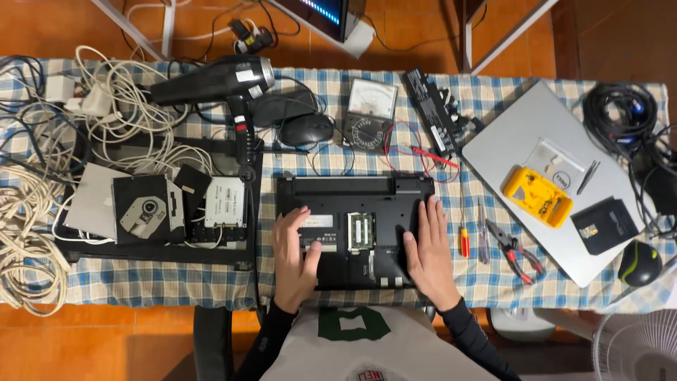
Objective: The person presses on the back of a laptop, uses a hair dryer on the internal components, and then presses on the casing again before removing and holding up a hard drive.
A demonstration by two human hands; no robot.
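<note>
Both flat, empty hands, left hand point(294, 255) and right hand point(429, 250), press the laptop point(352, 226) on the checked tablecloth point(338, 159).

A checked-cloth table point(338, 286) carries an upturned black laptop point(355, 229), silver laptop point(536, 144), hairdryer point(211, 83), and pliers point(518, 252).

Even, fairly bright overhead light with soft shadows; mild glare on the silver laptop lid point(522, 134). The picture is sharp, and the table edges point(127, 300) bow slightly.
</note>
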